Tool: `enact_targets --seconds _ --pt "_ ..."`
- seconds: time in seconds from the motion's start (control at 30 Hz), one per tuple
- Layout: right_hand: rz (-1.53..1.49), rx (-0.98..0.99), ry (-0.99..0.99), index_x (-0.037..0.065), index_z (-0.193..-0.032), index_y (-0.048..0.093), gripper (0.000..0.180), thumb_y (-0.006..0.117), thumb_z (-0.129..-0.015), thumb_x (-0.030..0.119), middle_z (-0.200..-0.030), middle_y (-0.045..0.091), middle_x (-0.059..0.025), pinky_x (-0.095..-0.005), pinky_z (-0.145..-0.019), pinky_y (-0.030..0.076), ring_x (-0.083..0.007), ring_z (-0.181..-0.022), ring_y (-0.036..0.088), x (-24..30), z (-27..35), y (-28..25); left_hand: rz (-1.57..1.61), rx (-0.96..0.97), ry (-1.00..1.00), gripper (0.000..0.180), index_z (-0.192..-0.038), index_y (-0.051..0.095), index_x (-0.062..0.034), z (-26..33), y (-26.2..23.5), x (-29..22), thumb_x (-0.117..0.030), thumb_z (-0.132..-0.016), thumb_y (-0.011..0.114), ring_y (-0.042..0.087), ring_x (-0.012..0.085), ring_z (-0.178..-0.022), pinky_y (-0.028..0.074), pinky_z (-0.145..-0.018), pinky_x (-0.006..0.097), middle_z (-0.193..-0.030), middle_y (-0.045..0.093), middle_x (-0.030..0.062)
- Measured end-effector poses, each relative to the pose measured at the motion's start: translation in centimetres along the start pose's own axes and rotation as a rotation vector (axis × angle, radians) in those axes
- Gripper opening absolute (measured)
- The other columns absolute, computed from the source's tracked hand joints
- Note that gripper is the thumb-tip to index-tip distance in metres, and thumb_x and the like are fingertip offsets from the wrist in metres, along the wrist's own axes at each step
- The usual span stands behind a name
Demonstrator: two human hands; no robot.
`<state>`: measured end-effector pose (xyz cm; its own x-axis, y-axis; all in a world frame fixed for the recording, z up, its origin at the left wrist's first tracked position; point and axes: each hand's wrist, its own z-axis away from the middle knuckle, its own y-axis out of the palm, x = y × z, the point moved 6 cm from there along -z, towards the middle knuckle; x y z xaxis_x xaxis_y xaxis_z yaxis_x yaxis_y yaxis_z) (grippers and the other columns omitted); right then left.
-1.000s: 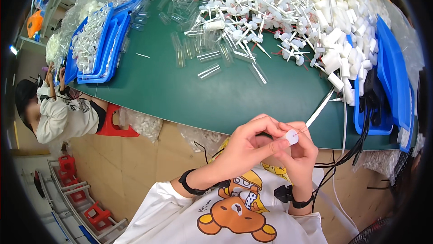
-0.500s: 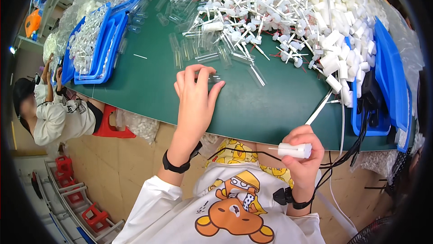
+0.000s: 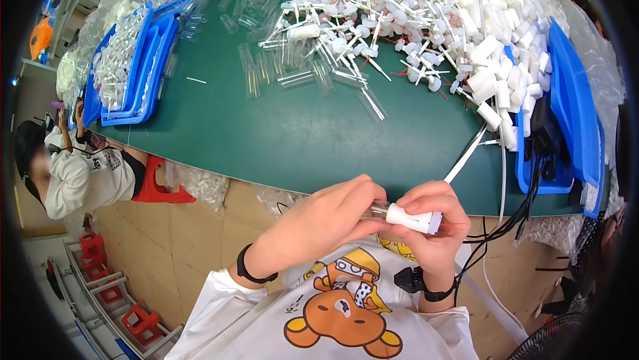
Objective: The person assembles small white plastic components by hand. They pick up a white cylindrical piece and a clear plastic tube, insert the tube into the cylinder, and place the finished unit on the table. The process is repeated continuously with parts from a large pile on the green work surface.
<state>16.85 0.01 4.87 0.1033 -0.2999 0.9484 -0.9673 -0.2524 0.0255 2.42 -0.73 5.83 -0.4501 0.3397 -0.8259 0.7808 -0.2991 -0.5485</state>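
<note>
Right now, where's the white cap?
The white cap is low in the head view, right of centre, between the left hand and right hand, near the table edge.

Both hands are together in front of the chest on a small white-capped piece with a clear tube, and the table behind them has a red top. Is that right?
Not quite: the table has a green top, not red, as the head view shows. The rest stands: the left hand and right hand meet in front of the chest on a small white-capped piece with a clear tube.
</note>
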Motion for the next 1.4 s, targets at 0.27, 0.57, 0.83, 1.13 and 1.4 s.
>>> enact_targets --seconds 0.27,0.57,0.83,1.13,1.4 --pt "0.042 0.204 0.132 0.002 -0.087 0.067 0.027 0.077 -0.063 -0.005 -0.086 0.064 -0.0093 -0.0275 -0.066 0.05 -0.0191 -0.08 0.062 -0.4 -0.5 0.5 -0.283 0.139 -0.062 0.03 -0.086 0.046 -0.0018 1.2 1.0 -0.5 -0.017 -0.074 0.069 0.056 0.0281 -0.069 0.045 -0.059 0.036 -0.074 0.053 0.0108" --pt "-0.421 0.159 0.21 0.004 -0.086 0.064 0.027 0.079 -0.064 0.001 -0.104 0.049 -0.0106 -0.031 -0.078 0.045 -0.0172 -0.093 0.053 -2.1 0.5 1.4 -0.096 0.092 -0.005 0.027 -0.085 0.044 -0.0012 0.7 0.2 -1.9 -0.013 -0.076 0.067 0.055 0.0301 -0.067 0.044 -0.057 0.038 -0.07 0.051 0.0127" --pt "-0.317 0.059 0.057 0.001 -0.084 0.062 0.019 0.073 -0.068 -0.001 -0.09 0.054 -0.0104 -0.0298 -0.072 0.045 -0.0186 -0.085 0.055 -1.1 0.8 -0.3 -0.093 0.164 -0.036 0.025 -0.086 0.046 -0.0023 0.4 0.3 -1.6 -0.014 -0.078 0.066 0.055 0.0305 -0.066 0.044 -0.056 0.038 -0.072 0.053 0.0119" --pt "-0.147 0.05 -0.061 0.002 -0.082 0.06 0.015 0.07 -0.071 0.002 -0.091 0.054 -0.0098 -0.0363 -0.08 0.042 -0.0247 -0.093 0.049 -1.4 1.0 0.9 -0.055 0.171 -0.003 0.024 -0.087 0.046 -0.0017 0.0 0.9 -1.7 -0.015 -0.079 0.064 0.056 0.0315 -0.067 0.044 -0.056 0.038 -0.073 0.055 0.0128" --pt "-0.46 0.187 -0.052 0.003 -0.09 0.06 0.012 0.064 -0.079 0.007 -0.114 0.049 -0.0186 -0.0437 -0.094 0.038 -0.0312 -0.108 0.048 -2.4 1.4 2.5 0.126 0.373 -0.024 0.028 -0.099 0.043 0.0008 0.0 2.2 -0.6 -0.019 -0.085 0.056 0.059 0.035 -0.072 0.046 -0.062 0.042 -0.075 0.058 0.0149"
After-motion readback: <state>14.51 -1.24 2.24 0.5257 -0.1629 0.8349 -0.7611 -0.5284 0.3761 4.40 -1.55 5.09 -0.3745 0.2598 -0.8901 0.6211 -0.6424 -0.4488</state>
